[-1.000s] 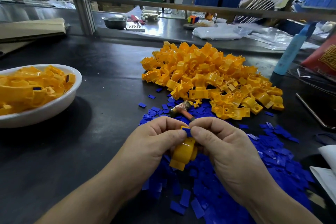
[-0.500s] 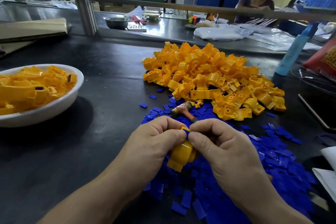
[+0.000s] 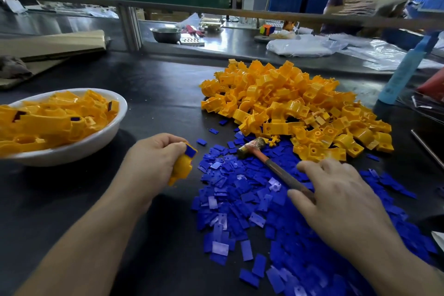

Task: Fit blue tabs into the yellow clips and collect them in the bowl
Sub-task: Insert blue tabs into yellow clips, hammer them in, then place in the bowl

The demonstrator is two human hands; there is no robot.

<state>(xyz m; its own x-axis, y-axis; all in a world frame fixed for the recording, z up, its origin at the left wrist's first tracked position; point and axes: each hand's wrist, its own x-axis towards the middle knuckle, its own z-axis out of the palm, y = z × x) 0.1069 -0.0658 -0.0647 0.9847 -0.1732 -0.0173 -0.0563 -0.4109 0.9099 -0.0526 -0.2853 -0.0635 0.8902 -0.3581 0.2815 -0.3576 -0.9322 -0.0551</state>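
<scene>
My left hand [image 3: 153, 161] grips a yellow clip [image 3: 182, 167] with a blue tab [image 3: 191, 150] seated at its top, to the right of the white bowl [image 3: 91, 144], which holds several fitted clips. My right hand [image 3: 336, 197] hovers with relaxed fingers over the handle of a small hammer [image 3: 269, 163] that lies on the spread of loose blue tabs [image 3: 242, 199]. A large heap of yellow clips [image 3: 288, 108] lies beyond the hammer.
A light blue bottle [image 3: 403, 74] stands at the far right. Cardboard sheets [image 3: 52, 43] lie at the back left. Behind a rail are a metal bowl [image 3: 166, 34], plastic bags [image 3: 312, 47] and a seated person [image 3: 355, 0].
My hands have parted. The left hand carried the clip with its tab leftward toward the bowl; the right hand let go and moved right over the hammer handle.
</scene>
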